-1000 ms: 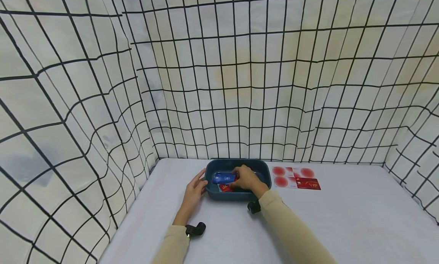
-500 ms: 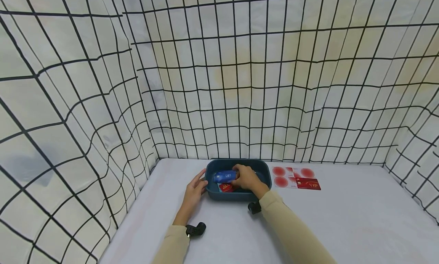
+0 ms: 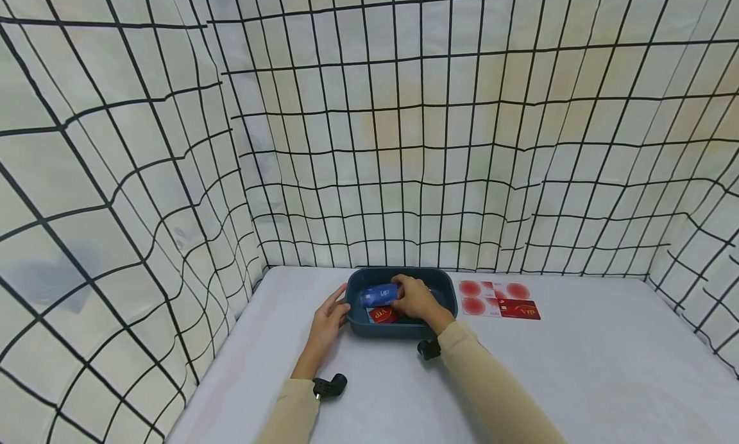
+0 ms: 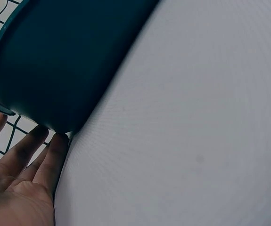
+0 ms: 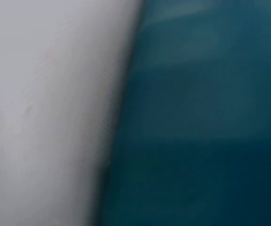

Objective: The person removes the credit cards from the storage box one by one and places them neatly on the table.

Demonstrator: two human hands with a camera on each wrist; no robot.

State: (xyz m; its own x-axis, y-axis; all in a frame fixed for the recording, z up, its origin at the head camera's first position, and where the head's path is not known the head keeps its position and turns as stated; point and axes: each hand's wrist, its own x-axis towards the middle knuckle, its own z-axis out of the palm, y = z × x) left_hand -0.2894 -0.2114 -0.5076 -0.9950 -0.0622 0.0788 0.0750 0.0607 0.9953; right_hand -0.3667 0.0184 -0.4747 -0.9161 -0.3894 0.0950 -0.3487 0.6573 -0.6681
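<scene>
A dark teal plastic bin (image 3: 392, 332) stands at the far side of the table. My right hand (image 3: 418, 298) reaches into it and pinches a blue VIP card (image 3: 378, 295) by its right end. Below the blue card, a red VIP card (image 3: 381, 315) lies tilted in the bin. My left hand (image 3: 327, 319) rests at the bin's left end, its fingers spread and nearly straight. In the left wrist view the fingertips of that hand touch the bin's end wall (image 4: 60, 70). The right wrist view holds only the bin's outer wall (image 5: 196, 108) and white table; the right hand is hidden there.
Right of the bin, a red VIP card (image 3: 519, 309) lies on the white table (image 3: 606, 354), beside white cards (image 3: 473, 305) with red circles. A white sheet with black netting (image 3: 381, 129) rises behind the table and at both sides.
The blue card has shifted slightly right and up in my right hand, and its left end is tilted lower. More of the red card beneath shows. My left hand stays put.
</scene>
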